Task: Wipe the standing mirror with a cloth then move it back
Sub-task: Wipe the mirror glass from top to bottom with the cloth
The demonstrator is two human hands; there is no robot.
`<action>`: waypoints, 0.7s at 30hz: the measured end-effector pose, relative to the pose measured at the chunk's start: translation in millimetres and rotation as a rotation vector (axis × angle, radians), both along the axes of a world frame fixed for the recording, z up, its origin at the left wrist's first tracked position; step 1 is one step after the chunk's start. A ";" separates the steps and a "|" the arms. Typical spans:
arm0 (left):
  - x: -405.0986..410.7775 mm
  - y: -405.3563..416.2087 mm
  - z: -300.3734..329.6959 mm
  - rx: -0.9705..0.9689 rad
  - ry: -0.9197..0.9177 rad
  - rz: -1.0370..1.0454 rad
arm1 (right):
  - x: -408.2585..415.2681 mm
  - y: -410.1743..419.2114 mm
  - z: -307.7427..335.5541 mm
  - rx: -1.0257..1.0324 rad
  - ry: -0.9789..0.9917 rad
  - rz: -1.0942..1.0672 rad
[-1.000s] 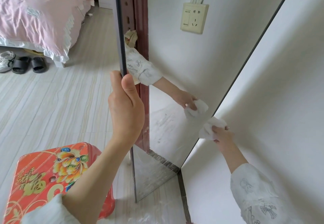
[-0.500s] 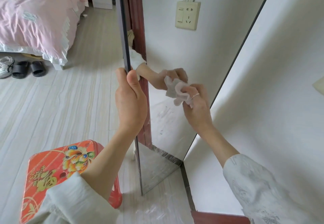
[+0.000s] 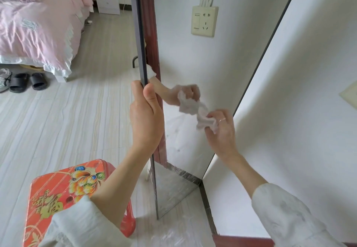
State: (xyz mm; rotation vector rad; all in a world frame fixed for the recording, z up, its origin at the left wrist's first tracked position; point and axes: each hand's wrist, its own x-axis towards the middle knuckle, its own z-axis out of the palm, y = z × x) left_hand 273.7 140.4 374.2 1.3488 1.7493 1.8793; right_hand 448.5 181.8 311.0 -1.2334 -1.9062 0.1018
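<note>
I'm mid-wipe — my left hand (image 3: 145, 117) grips the edge of the mirror (image 3: 185, 84) by the wall, my right hand (image 3: 220, 128) pinches the cloth (image 3: 204, 119) against the glass — next, I'd sweep lower.

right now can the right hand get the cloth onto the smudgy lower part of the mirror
Probably yes. The right hand pinches the cloth at the mirror glass, just above the smudges, with nothing between. The left hand grips the mirror's edge, clear of that patch.
</note>
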 end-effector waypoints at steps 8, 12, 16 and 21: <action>-1.6 -0.8 2.0 0.000 -0.038 0.001 | -63.7 -7.4 -7.1 0.243 0.055 0.268; -5.9 0.0 0.5 -0.018 -0.040 -0.050 | -52.3 -22.3 -52.8 0.134 -0.300 0.398; -5.9 -4.4 0.2 -0.006 -0.041 -0.071 | -26.9 -30.1 -48.7 0.000 -0.446 0.435; -10.0 -9.4 2.7 -0.004 -0.005 -0.135 | -34.8 -20.7 18.2 0.224 -0.068 0.296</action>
